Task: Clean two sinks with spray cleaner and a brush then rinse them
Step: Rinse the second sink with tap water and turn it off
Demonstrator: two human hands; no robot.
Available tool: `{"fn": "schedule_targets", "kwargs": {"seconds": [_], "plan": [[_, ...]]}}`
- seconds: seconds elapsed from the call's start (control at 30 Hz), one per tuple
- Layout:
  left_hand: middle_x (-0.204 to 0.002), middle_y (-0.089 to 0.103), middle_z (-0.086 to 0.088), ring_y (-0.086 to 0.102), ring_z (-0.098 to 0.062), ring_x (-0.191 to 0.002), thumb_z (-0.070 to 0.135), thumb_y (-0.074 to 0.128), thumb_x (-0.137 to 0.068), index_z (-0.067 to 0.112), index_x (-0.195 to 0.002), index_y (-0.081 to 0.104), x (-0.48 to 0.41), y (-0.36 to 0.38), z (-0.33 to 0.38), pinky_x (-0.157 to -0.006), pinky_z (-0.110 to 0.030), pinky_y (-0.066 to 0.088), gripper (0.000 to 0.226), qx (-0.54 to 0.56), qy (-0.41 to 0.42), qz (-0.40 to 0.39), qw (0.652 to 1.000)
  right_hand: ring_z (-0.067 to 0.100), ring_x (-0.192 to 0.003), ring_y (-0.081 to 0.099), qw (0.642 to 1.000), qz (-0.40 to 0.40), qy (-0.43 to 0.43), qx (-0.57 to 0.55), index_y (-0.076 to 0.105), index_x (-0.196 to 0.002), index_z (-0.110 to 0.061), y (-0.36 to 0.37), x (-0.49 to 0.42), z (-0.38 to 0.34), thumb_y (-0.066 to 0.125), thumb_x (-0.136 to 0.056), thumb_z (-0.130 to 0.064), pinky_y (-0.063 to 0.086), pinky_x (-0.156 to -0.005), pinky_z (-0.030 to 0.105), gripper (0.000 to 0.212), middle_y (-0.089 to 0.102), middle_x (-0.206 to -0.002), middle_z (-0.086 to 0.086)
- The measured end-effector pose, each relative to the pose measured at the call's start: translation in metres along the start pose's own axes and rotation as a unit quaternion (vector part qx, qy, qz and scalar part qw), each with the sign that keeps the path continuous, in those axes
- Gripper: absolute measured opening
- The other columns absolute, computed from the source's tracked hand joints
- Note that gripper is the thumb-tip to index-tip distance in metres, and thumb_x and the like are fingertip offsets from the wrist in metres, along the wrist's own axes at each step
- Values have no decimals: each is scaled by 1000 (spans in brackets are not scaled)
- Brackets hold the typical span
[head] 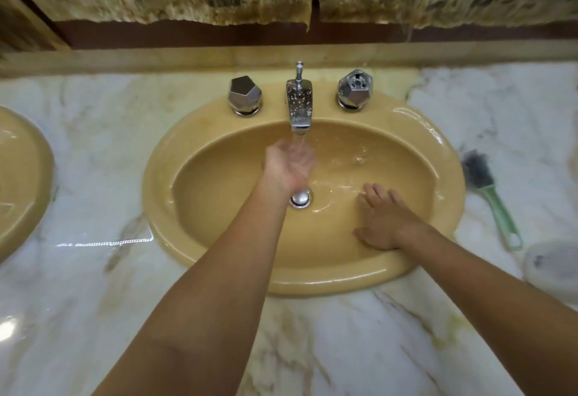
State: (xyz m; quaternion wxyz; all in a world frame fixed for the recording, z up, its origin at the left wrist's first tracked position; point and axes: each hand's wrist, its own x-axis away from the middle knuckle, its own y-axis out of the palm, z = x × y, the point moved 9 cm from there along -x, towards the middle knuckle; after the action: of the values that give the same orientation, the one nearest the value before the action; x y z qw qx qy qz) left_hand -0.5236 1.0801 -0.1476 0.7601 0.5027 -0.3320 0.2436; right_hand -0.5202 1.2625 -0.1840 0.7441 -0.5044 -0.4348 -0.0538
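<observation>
A tan oval sink [219, 133] is set into a marble counter, and water runs from its chrome faucet [299, 105]. My left hand [287, 165] is under the stream with the fingers loosely spread and holds nothing. My right hand [383, 217] lies flat on the wet inner wall of the basin at the right, fingers straight. The chrome drain plug [301, 198] sits in the bottom. A green-handled brush [491, 195] with dark bristles lies on the counter right of the sink. The edge of a second tan sink [22, 183] shows at the far left.
Two faceted chrome knobs, the left knob [244, 94] and the right knob [355, 89], flank the faucet. A pale rounded object [550, 266], blurred, lies on the counter at the right edge near the brush handle. Stained paper hangs on the wall behind. The marble counter [103, 161] is wet and shiny.
</observation>
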Motion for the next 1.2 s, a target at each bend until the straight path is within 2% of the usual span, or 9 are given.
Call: {"fn": "schedule_targets", "kwargs": {"seconds": [0.2,0.3,0.47,0.6,0.7,0.87,0.93,1.07,1.2], "plan": [[-146,51,-27,48,-38,-138,30,31,-110,-8,-144,45,12,16,-21,-114,-46,40,53,-51,-57,-82,994,26,-152,-21,987,128,4,102,1,-160,-12,-33,5,18,18,-100,-33,-12,-122,48,66,-21,-165,12],[-146,50,-26,43,-38,-141,24,30,-110,-7,-147,38,-7,2,10,-118,-46,35,49,118,41,-41,991,28,-154,-10,966,217,-1,138,20,-158,-8,-51,6,25,4,-90,-24,-9,-123,49,72,-9,-166,14],[-131,63,-23,58,-33,-127,22,43,-102,-8,-141,48,23,38,-54,-105,-39,50,50,-218,-96,-215,947,26,-154,-8,979,152,4,134,21,-159,-15,-39,4,26,14,-97,-36,-34,-109,50,66,-2,-168,7],[-148,50,-24,48,-36,-138,22,33,-109,-5,-145,43,-7,-8,-8,-107,-44,47,46,45,25,-17,999,21,-151,-23,993,-29,-23,114,3,-161,-15,-5,3,19,29,-98,-58,-17,-121,46,80,-23,-164,6],[-141,57,-22,58,-32,-127,22,35,-109,-5,-143,47,-1,-3,-5,-111,-41,44,45,-47,12,-71,996,22,-150,-28,989,63,51,124,-3,-160,-11,-19,8,26,25,-98,-48,-13,-122,48,77,-29,-162,8],[-121,67,-3,61,-13,-111,29,52,-103,8,-123,67,36,-24,-89,-104,-28,45,33,-616,-201,-168,743,23,-154,-13,992,-117,-44,-16,14,-160,-21,13,12,-12,27,-94,-64,-5,-122,49,80,-8,-168,5],[-127,62,12,55,-6,-117,39,55,-100,18,-132,65,38,-50,-94,-102,-25,40,40,-690,-209,-153,676,21,-154,-7,972,-212,-93,-48,20,-159,-29,23,20,-23,25,-92,-74,0,-123,49,81,-4,-168,2],[-163,19,12,14,-11,-151,59,36,-104,28,-157,27,54,-81,-97,-120,-36,13,63,-813,-201,-190,511,20,-152,-21,990,-85,51,98,-1,-161,-16,3,16,19,20,-93,-68,-13,-120,52,88,-21,-165,3],[-166,-21,12,-22,-15,-152,75,19,-97,27,-162,-4,57,-106,-77,-124,-47,-8,84,-878,-206,-166,398,18,-154,-1,950,-261,-79,-154,11,-160,-26,22,46,-41,24,-92,-78,-1,-124,44,87,1,-168,-7]]}}
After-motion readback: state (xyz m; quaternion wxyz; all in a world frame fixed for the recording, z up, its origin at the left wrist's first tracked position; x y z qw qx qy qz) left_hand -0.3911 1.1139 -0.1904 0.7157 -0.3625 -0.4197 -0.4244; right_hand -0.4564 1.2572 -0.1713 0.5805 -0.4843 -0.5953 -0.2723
